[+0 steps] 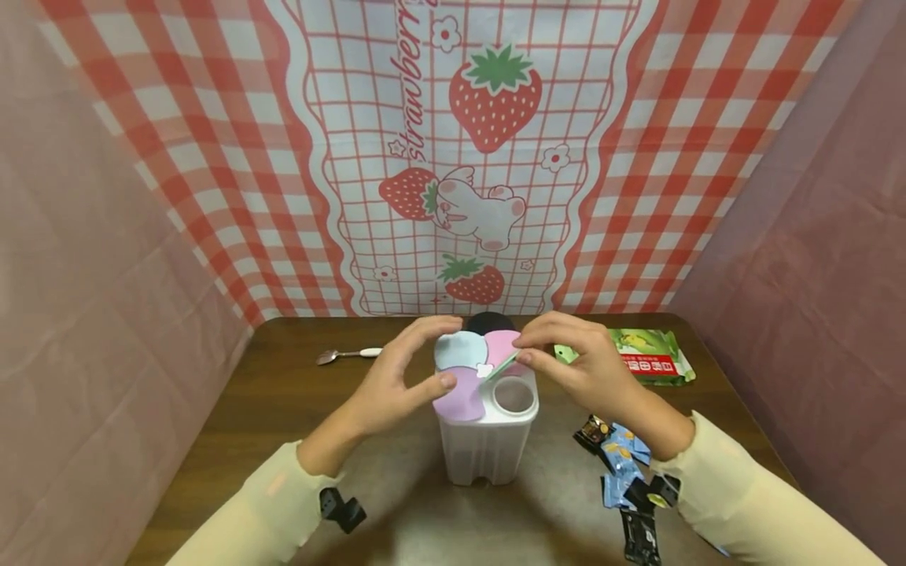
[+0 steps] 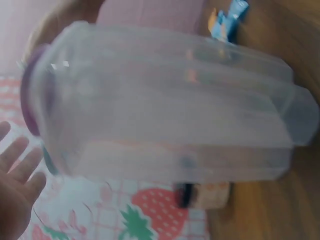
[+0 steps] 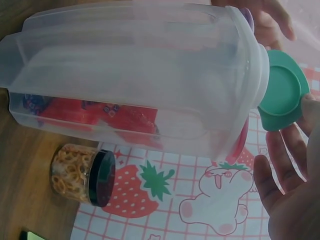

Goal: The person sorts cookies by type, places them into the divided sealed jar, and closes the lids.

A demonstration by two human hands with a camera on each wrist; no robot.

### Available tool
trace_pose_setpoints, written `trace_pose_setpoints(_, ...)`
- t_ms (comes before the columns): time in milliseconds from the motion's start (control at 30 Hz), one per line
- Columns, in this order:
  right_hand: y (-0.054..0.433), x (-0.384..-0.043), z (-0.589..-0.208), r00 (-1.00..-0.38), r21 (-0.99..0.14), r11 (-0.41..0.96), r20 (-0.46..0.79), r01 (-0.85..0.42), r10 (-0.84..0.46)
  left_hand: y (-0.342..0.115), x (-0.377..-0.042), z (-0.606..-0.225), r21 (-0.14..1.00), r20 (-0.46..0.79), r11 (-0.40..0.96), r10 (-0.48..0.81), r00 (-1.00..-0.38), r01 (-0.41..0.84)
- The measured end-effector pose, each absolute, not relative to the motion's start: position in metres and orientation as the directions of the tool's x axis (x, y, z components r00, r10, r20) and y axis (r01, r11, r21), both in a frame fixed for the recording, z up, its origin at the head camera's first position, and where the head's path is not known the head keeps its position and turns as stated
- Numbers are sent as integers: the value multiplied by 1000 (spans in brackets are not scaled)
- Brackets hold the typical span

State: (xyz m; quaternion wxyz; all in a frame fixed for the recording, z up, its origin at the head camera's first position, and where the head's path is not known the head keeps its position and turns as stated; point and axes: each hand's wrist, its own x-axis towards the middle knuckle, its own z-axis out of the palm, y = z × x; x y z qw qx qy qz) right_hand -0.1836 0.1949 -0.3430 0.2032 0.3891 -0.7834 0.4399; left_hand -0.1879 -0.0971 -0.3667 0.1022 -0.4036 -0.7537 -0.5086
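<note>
A tall translucent storage container (image 1: pixel 484 456) stands upright on the table, its white top fitted with petal-like lids. The blue lid (image 1: pixel 461 349), pink lid (image 1: pixel 504 343) and purple lid (image 1: pixel 460 395) lie flat. Between thumb and fingers, my right hand (image 1: pixel 583 362) pinches the green lid (image 3: pixel 285 90), which is tilted up on its hinge beside a round uncovered opening (image 1: pixel 514 395). My left hand (image 1: pixel 403 369) is at the container's left, thumb near the purple lid and fingers by the blue one; contact is unclear. Red packets (image 3: pixel 75 112) show through one compartment's wall.
Behind the container stands a jar (image 3: pixel 75 172) of ring-shaped snacks with a black lid. A white-handled spoon (image 1: pixel 350 354) lies left. At right are a green packet (image 1: pixel 654 358), several blue sachets (image 1: pixel 623 456) and black sachets (image 1: pixel 640 534). Cloth hangs along the back and sides.
</note>
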Motion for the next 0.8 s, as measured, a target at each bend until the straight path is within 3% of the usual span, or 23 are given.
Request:
trace_pose_setpoints(200, 194, -186, -339, -618, -537, 307, 653, -786, -439, -75, -182, -350, 639, 637, 72, 509, -579, 766)
trace_pose_setpoints(433, 193, -189, -337, -601, -528, 290, 667, -798, -440, -64, -182, -353, 583, 667, 66, 530, -524, 810)
trace_pose_setpoints(667, 197, -186, -335, -627, -544, 315, 637, -778, -448, -63, -182, -355, 590, 650, 98, 531, -544, 801)
trace_pose_setpoints(800, 211, -185, -337, -680, -573, 371, 572, -731, -459, -62, -181, -354, 597, 650, 95, 525, -550, 797)
